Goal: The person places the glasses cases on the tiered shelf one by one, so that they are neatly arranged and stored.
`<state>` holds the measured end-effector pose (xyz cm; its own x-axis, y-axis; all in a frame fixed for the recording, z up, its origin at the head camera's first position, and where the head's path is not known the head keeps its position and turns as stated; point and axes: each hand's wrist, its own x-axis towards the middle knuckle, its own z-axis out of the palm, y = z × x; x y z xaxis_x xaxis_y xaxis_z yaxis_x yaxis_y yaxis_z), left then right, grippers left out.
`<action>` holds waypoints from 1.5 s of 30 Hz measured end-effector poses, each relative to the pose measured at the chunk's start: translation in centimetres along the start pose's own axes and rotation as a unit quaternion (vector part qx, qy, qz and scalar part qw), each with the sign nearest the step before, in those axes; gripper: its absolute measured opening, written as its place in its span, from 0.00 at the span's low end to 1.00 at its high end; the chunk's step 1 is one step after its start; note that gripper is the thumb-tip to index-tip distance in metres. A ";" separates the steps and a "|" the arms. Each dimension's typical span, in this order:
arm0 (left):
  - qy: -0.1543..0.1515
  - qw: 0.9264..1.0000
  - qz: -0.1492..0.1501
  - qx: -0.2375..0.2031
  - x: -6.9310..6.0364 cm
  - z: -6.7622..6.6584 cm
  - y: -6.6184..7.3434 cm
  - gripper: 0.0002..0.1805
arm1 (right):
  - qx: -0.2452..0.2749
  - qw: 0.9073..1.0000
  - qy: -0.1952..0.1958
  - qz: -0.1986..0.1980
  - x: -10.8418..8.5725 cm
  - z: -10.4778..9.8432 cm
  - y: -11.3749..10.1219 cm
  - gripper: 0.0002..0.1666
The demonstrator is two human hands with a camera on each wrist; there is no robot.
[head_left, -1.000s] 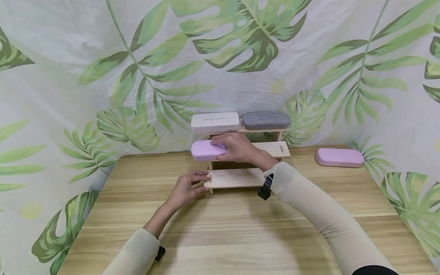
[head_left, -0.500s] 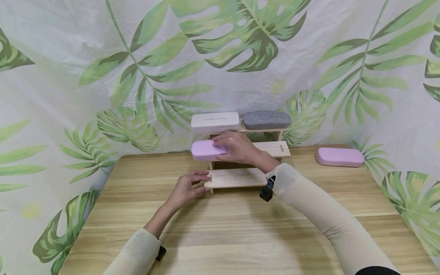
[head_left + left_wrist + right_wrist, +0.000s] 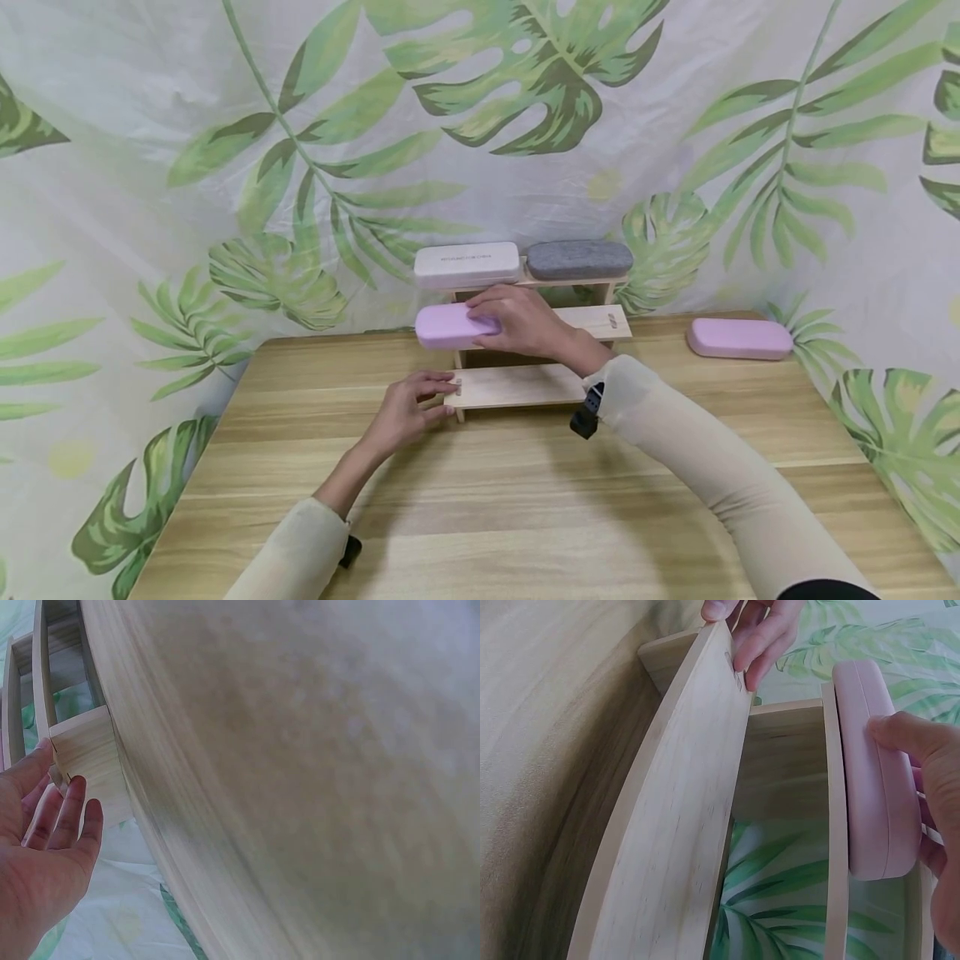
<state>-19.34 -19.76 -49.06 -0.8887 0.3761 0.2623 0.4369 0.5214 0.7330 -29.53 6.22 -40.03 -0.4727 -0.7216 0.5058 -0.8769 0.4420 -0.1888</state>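
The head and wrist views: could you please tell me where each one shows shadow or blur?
Head view: soft shadows on the table, lettering on the white case too smeared to read; left wrist view: table blurred toward the right; right wrist view: dark shadow beside the lowest shelf.

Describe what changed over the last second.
Very little: the right hand shifted slightly rightward on the lilac case. Nothing was taken hold of or let go. That case, the left hand at the bottom step, the white case, gray case and second lilac case stayed put.
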 end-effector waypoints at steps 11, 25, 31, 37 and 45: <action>0.000 1.000 -0.001 -0.009 -0.1 0.0 0.0 0.18 | -0.004 1.000 0.013 -0.006 -0.1 -0.3 0.1 0.27; 0.002 1.000 0.004 0.003 -0.1 -0.1 0.1 0.18 | -0.011 0.999 0.027 -0.038 -1.3 -2.2 -0.2 0.28; 0.001 1.000 0.004 0.001 0.0 -0.1 0.1 0.18 | -0.009 0.999 0.030 -0.044 -2.2 -3.0 -0.3 0.29; 0.000 1.000 0.003 0.002 0.1 0.0 0.1 0.17 | 0.003 0.997 0.041 -0.059 -3.5 -3.9 -0.3 0.30; 0.001 1.000 0.009 0.005 0.1 0.1 0.0 0.19 | -0.005 0.997 0.033 -0.064 -5.3 -4.9 -0.1 0.31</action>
<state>-19.38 -19.70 -49.11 -0.8811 0.3838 0.2762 0.4537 0.5218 0.7224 -26.52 12.57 -38.56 -0.3491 -0.7357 0.5804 -0.9289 0.3534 -0.1108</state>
